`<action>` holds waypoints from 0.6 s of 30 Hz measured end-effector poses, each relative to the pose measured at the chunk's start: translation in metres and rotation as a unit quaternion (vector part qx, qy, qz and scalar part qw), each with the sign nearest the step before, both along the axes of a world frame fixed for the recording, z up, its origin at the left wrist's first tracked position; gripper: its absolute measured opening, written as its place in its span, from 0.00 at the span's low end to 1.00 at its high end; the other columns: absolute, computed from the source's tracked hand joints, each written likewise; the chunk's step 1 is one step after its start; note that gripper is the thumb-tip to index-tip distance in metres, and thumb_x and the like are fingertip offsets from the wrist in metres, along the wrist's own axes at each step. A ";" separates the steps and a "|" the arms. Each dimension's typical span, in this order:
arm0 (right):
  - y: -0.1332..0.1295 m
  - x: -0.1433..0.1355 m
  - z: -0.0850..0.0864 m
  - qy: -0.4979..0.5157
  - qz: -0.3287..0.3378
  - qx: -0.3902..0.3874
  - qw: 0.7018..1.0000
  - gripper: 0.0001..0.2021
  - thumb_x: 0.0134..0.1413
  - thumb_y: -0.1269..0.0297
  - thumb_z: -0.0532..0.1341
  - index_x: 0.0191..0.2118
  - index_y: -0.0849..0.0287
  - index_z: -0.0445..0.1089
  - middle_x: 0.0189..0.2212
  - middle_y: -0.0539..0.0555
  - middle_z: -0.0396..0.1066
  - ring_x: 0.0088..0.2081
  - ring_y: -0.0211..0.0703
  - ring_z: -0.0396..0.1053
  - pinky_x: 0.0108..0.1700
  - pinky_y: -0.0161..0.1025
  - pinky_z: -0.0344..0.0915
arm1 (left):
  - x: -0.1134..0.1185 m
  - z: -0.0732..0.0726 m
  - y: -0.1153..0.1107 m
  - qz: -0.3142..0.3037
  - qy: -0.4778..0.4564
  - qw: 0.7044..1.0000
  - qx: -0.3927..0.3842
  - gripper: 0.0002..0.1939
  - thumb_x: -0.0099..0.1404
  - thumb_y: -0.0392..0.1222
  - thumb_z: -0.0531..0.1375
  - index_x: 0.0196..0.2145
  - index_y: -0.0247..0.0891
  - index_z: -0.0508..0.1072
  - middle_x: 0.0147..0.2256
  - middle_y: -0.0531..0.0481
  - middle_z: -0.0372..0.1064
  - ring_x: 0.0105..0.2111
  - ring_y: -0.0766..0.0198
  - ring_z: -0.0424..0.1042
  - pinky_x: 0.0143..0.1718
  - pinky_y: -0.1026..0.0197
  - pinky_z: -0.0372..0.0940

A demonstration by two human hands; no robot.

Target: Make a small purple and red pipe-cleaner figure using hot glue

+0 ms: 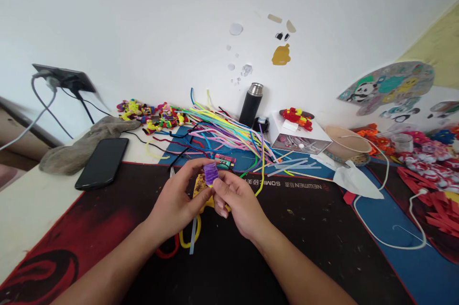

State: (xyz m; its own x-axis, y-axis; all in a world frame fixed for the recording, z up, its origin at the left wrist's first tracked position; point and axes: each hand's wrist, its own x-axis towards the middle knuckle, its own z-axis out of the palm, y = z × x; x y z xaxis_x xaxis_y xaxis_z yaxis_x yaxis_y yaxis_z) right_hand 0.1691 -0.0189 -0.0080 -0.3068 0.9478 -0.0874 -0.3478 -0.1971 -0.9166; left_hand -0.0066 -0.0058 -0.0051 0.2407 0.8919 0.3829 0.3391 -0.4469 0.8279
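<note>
Left hand (178, 201) and right hand (244, 205): fingers of both pinching purple fuzzy piece (211, 171), pipe cleaners (229, 128) at its 1 o'clock. Probably shaping it; next move calls for light, steady pressure.

Your left hand (179, 195) is bare, with slim fingers (193, 166) and a smooth, tapering thumb (200, 200). Just behind that hand, your left wrist (147, 231) narrows softly; farther back, your left forearm (116, 255) broadens, uncovered along its whole visible length. Your right hand (244, 204) is bare as well, its back smooth and gently rounded, with a rounded thumb (225, 191) on its inner side. Directly behind it, your right wrist (261, 234) is slender, and beyond that your right forearm (294, 257) thickens, likewise uncovered as far as it shows.
</note>
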 end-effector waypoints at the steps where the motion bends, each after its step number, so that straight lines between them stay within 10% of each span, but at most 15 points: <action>1: 0.000 0.000 0.000 0.006 0.005 0.003 1.000 0.25 0.58 0.37 0.73 0.39 0.57 0.74 0.19 0.41 0.61 0.18 0.33 0.54 0.23 0.35 0.50 | 0.000 0.001 0.000 -0.004 -0.017 1.000 -0.008 0.20 0.71 0.44 0.66 0.59 0.45 0.73 0.57 0.42 0.80 0.59 0.47 0.80 0.59 0.48 0.75; 18: 0.000 0.003 0.001 0.061 0.025 -0.028 0.997 0.25 0.60 0.40 0.73 0.32 0.57 0.70 0.15 0.38 0.54 0.16 0.30 0.47 0.25 0.36 0.48 | 0.003 0.000 0.001 -0.030 -0.091 0.995 -0.033 0.19 0.70 0.51 0.71 0.54 0.44 0.74 0.58 0.38 0.81 0.60 0.44 0.80 0.61 0.42 0.74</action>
